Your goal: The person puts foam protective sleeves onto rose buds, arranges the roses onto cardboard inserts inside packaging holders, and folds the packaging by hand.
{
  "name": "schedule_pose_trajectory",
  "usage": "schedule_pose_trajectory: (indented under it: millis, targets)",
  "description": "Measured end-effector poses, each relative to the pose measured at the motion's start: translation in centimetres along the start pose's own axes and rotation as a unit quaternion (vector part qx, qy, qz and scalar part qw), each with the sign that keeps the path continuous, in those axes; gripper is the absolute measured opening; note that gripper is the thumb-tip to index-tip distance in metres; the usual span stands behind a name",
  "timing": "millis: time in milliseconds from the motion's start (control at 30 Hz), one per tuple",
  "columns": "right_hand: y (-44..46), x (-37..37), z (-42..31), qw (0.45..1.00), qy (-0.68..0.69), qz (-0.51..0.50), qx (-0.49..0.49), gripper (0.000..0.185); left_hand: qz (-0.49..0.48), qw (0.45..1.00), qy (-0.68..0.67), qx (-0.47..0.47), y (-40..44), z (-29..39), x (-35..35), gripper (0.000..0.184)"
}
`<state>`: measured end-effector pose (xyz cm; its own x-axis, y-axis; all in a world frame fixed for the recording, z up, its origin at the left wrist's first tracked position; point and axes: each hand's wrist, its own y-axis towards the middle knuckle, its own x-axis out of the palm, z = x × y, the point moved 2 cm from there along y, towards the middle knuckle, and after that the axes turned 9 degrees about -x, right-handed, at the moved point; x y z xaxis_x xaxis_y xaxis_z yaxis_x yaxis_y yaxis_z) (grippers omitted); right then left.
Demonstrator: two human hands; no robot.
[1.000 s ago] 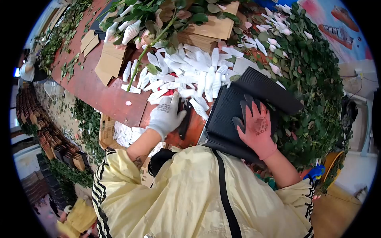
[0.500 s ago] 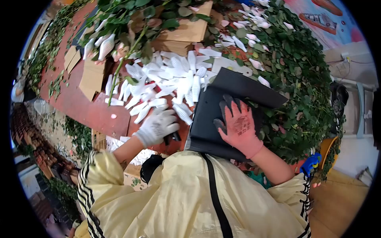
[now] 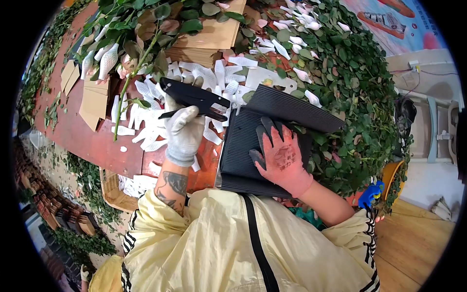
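Observation:
My left hand (image 3: 184,134), in a white glove, is wrapped round a black plier stapler (image 3: 197,100) and holds it above the pile of white foam net sleeves (image 3: 146,126). The stapler's jaw points right, close to the left edge of a black ribbed sheet (image 3: 238,163). On that folded sheet my right hand (image 3: 284,158) lies flat, fingers spread, in a pink glove with dark fingertips. The sheet's upper flap (image 3: 296,109) stands up at an angle beyond the fingers.
Leafy rose stems (image 3: 146,46) with netted buds lie at the upper left, near stacked cardboard pieces (image 3: 206,36). A heap of leaves (image 3: 357,131) covers the right side. A wicker basket (image 3: 114,194) with white contents stands below the red table (image 3: 129,158).
My left hand has risen from near the table's front edge and turned, bringing the stapler up into plain view beside the black sheet. My right hand stays flat on the sheet.

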<state>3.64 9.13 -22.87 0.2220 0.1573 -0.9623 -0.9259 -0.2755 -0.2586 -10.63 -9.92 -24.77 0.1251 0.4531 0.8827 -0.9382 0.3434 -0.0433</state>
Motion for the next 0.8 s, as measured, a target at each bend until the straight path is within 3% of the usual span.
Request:
schedule_pose_trajectory:
  millis: [33, 167, 400, 467, 500, 667, 800]
  targets:
    - [-0.1, 0.0, 0.0, 0.999, 0.002, 0.038, -0.011, 0.067, -0.006, 1.000, -0.009, -0.008, 0.2, -0.7, -0.1, 0.070]
    - [0.3, -1.3, -0.1, 1.000, 0.004, 0.027, 0.005, 0.061, -0.016, 0.996, -0.078, -0.028, 0.5, -1.8, 0.3, 0.071]
    - [0.5, -1.7, -0.1, 0.999, 0.023, 0.042, -0.014, 0.068, -0.067, 0.976, -0.188, -0.088, 2.4, -2.8, -0.5, 0.063]
    - [0.5, -1.8, -0.2, 0.999, 0.026, 0.028, -0.012, 0.069, -0.036, 0.997, 0.066, -0.005, 2.7, -3.3, 0.4, 0.063]
    - [0.5, -1.9, -0.2, 0.999, 0.022, 0.025, -0.011, 0.068, -0.051, 0.997, -0.050, -0.042, 2.7, -2.8, 1.4, 0.062]
    - [0.6, -1.9, -0.2, 0.999, 0.035, 0.008, -0.007, 0.068, -0.034, 0.999, -0.014, -0.009, 3.8, -3.2, 1.4, 0.048]
    - [-0.2, 0.1, -0.1, 0.997, 0.006, 0.071, -0.014, 0.067, -0.031, 0.999, -0.021, -0.006, 4.5, -3.2, 1.6, 0.028]
